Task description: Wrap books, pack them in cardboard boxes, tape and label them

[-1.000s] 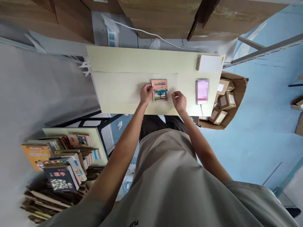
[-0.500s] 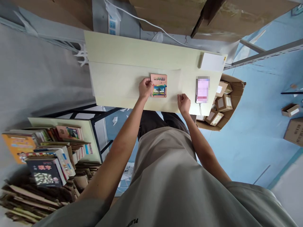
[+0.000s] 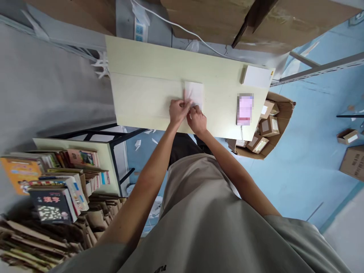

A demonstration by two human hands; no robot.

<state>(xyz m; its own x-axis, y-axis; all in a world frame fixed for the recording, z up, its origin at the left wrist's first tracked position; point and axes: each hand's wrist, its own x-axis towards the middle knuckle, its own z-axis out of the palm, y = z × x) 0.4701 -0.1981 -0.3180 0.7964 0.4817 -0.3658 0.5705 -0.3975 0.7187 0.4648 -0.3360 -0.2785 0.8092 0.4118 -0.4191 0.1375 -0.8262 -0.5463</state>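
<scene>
A small book [image 3: 184, 93] lies on the pale tabletop, its pink edge showing at the left while the cover sits under a folded-over whitish, see-through sheet [image 3: 196, 90]. The rest of that thin sheet stretches flat to the left beneath it. My left hand [image 3: 178, 113] is closed at the book's lower left edge, with fingers reaching over the fold. Close beside it, almost touching, my right hand [image 3: 197, 120] pinches the folded sheet near the book's lower edge. Fingertips of both hands partly hide each other.
A phone [image 3: 245, 110] on a cable and a white box [image 3: 257, 76] occupy the table's right side. Beyond that edge stands a carton [image 3: 280, 131] of small boxes. Stacked books [image 3: 54, 204] are at lower left. Large cardboard boxes [image 3: 207, 19] line the back.
My right hand has moved left, bringing the sheet's right end over the book and covering its picture. My left hand stays at the book's left edge, its fingers now reaching over the fold.
</scene>
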